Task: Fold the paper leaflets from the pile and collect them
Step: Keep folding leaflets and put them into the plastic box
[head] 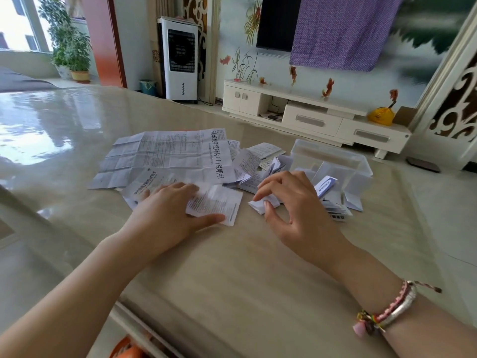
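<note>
Resting flat with straight fingers, the left hand [169, 215] presses a half-folded leaflet [215, 204] onto the table [232, 267] — the right hand [289, 202] pinches a small folded leaflet [262, 204]; unfolded sheets [165, 156] lie behind, just beside a clear plastic box [333, 161].

A home living room: a wall TV [277, 21] above a white media cabinet [309, 117], an air cooler [182, 60], potted plants [69, 45], glossy tiled floor [438, 228].
</note>
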